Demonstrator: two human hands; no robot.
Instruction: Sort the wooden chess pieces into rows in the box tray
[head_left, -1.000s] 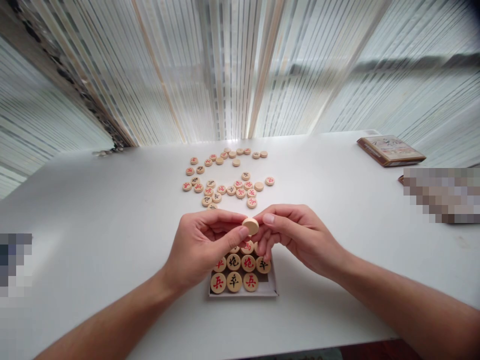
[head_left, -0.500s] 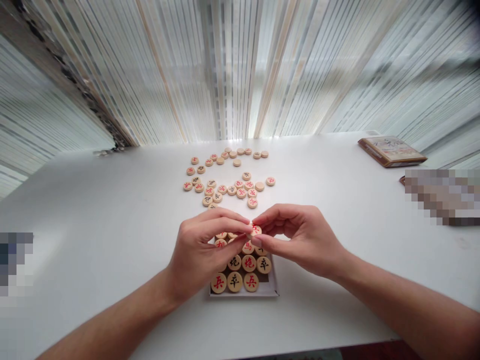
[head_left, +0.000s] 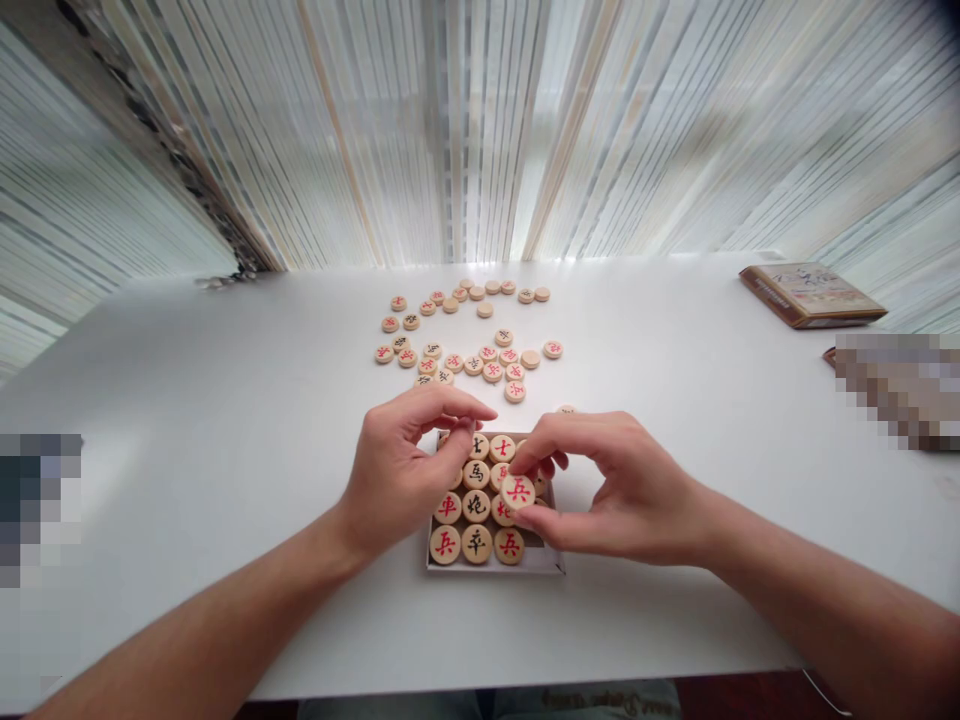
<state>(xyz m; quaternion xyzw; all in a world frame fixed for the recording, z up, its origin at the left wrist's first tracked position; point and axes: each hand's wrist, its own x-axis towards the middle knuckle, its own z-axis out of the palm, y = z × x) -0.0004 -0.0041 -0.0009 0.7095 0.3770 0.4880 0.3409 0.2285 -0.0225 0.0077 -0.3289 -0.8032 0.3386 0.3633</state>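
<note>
Over a shallow box (head_left: 444, 567), my right hand (head_left: 611, 480) pinches a wooden Chinese chess piece (head_left: 518, 491) with a red character, face up, between thumb and fingers. My left hand (head_left: 412, 455) hovers above the box's left side, its index finger stretched out and no piece visible in it. Rows of round pieces with red or black characters fill much of the box, among them a black-marked piece (head_left: 476, 544) in the front row. Both hands cover parts of the box. A gap shows at its front right corner.
Beyond the box, many loose pieces (head_left: 472, 366) lie scattered on the white table (head_left: 225, 400), some face down. One piece (head_left: 568, 410) sits partly behind my right hand. A flat brown box (head_left: 814, 295) lies at the far right. Striped curtains (head_left: 480, 130) hang behind the table.
My hands have separated. The red-marked piece, earlier between both hands, is now in my right hand alone, nearer to me above the box. The camera view has shifted slightly.
</note>
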